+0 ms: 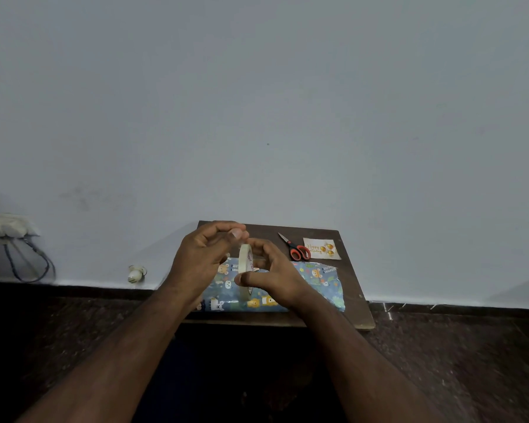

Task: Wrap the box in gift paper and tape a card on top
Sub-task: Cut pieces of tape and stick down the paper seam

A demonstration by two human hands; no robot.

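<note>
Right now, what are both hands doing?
Left hand: pinching the tape's free end at the top of the tape roll.
Right hand: gripping the tape roll, held upright above the wrapped box.

Both hands (202, 261) (275, 277) hold a tape roll (245, 270) above the wrapped box (315, 282).

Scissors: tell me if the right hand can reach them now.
Probably not at once: the right hand grips the tape roll. The scissors lie uncovered just beyond it on the board.
</note>
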